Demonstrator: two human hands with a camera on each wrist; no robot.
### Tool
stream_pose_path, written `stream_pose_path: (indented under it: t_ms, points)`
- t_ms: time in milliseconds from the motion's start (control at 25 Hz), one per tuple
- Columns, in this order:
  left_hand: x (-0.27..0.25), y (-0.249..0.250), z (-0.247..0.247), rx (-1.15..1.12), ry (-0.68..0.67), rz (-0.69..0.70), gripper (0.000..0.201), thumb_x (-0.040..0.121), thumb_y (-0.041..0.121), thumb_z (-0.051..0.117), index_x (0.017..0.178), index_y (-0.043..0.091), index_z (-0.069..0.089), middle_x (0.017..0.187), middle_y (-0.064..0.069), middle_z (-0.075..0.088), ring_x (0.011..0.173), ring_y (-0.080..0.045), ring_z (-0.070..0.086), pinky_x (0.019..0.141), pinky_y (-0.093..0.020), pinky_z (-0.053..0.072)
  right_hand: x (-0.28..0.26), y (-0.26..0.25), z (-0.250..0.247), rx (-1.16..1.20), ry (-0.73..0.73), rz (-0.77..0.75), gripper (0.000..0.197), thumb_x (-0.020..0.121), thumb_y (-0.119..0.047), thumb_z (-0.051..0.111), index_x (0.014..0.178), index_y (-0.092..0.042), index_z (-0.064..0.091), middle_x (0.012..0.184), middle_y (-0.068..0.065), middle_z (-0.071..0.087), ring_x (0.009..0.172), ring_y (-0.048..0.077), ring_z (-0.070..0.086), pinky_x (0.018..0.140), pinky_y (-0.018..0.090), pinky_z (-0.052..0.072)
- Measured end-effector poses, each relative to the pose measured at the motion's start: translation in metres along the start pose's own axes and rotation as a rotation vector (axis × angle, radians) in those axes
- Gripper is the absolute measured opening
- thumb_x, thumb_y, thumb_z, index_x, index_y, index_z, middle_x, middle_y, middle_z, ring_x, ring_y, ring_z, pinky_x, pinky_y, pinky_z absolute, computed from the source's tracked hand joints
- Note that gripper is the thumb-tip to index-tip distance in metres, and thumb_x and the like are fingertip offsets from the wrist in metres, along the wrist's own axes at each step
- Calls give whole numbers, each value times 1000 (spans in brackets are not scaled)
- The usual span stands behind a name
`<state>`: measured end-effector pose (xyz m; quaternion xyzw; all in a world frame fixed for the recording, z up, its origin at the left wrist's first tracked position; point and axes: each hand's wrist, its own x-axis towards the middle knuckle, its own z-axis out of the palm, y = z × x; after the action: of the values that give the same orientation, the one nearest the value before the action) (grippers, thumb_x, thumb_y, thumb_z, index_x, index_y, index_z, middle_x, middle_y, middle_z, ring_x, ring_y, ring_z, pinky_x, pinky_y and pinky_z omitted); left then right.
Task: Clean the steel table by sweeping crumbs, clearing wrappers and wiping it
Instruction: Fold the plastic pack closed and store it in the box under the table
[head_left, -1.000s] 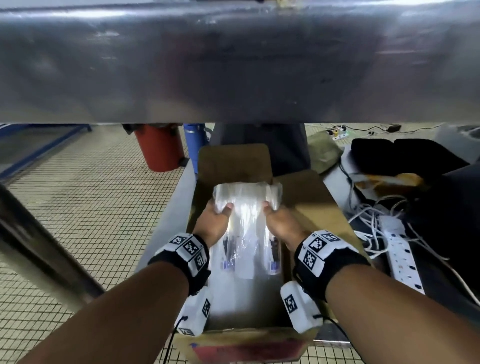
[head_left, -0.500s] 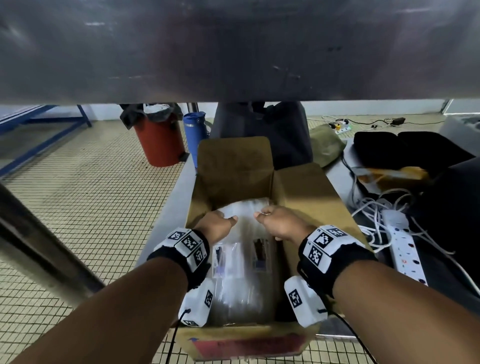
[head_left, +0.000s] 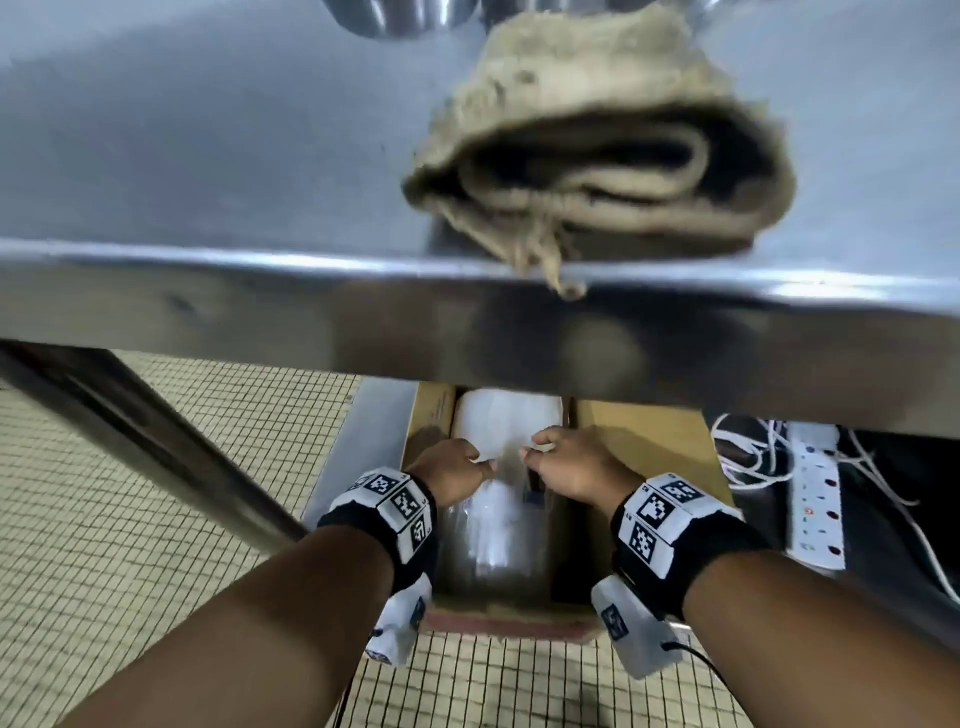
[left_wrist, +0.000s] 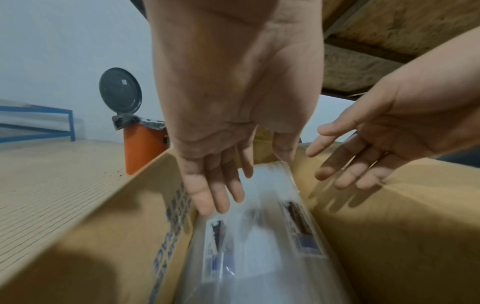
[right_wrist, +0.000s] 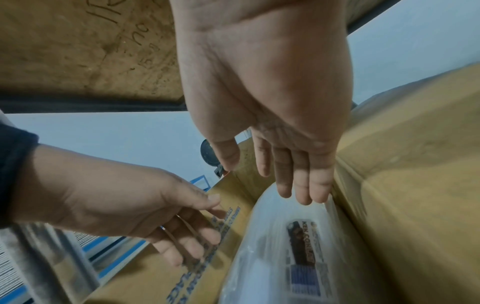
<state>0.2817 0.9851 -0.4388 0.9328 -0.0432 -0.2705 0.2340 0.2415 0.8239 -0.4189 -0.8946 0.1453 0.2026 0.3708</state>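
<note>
Two hands: the left hand and the right hand are seen low in a cardboard box under a steel table; fingers of both are straight and spread, and nothing is gripped.
Left fingers: the tips are laid against the near edge of a clear plastic bundle lying in the box.
Right fingers: the tips are seen at the far end of the bundle; actual contact cannot be told.
Bundle: printed labels are visible through the film; it is wedged lengthwise between the box walls.
Risk near: slippery film could be dragged out by a withdrawing hand, judged from the loose contact.
Risk above: knuckles or wrist cameras could be knocked on the table's front edge, which hangs directly over the hands.
Room: little space is left either side of the bundle; open tiled floor lies to the left, while a power strip and tangled cables lie close on the right.
Table: a folded rag rests at the front edge, one corner hanging over; it could be pulled down by a careless rise.
Wiping: judged not yet begun.
Far: an orange bin stands beyond the box.
</note>
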Motion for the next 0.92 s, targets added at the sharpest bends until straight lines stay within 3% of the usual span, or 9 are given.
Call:
stream_pose_path:
  t_ms: [120,240,320,360,440,560,760,840,920]
  points:
    - [-38,13,-19,-90,-32,-25,42,97,35,54,125,4,62,129,-15,61,121,-30,55,102,-36,43,-33,-21,-10,5,-99,1,40,98,-40,47,125,-13,61,137,8,55,122,25,54,106,32,40]
    - [-88,32,-52,-140,-88,-44,43,100,30,50,131,1,57,134,-18,57,126,-33,52,105,-37,41,-82,-45,-32,5,-286,59,41,104,-36,32,131,-12,53,137,7,52,130,20,44,99,24,33]
    - [-121,39,-73,-160,-127,-36,42,100,27,49,130,-1,56,133,-20,57,125,-35,53,105,-41,42,-109,-55,-40,-23,-240,72,32,103,-41,34,99,-23,60,103,3,63,108,15,53,85,27,37]
    - [-134,42,-82,-145,-128,-24,41,100,29,50,127,0,59,130,-19,60,121,-35,55,103,-41,44,-121,-61,-43,-36,-176,66,33,101,-44,37,89,-20,58,92,4,64,97,16,58,78,28,40]
    - [-155,48,-91,-55,-132,1,36,98,36,50,120,11,61,125,-10,63,114,-28,59,98,-33,45,-141,-69,-47,-80,-126,63,39,97,-47,44,107,-14,61,105,9,68,97,24,64,84,30,48]
    - [-195,61,-111,13,-134,33,35,96,41,51,122,19,58,128,0,61,115,-17,56,96,-25,39,-182,-95,-65,-77,-109,92,48,94,-45,49,133,-18,50,132,5,58,118,21,56,99,28,42]
    - [-260,79,-162,-2,-116,132,39,94,41,57,124,17,61,118,-3,68,111,-18,61,85,-21,41,-252,-138,-99,-194,-79,71,46,95,-45,45,128,-14,54,132,6,57,125,25,48,96,29,37]
    - [-282,89,-186,4,-111,183,41,93,42,57,126,18,61,121,-2,66,110,-17,60,88,-23,42,-277,-152,-112,-227,5,44,42,92,-53,43,119,-25,59,124,2,63,119,24,55,94,32,42]
    - [-300,98,-208,-6,-113,221,42,93,45,56,129,23,58,126,4,63,111,-14,60,93,-26,45,-297,-170,-129,-234,64,7,38,91,-54,44,113,-27,61,115,2,67,109,22,61,89,32,46]
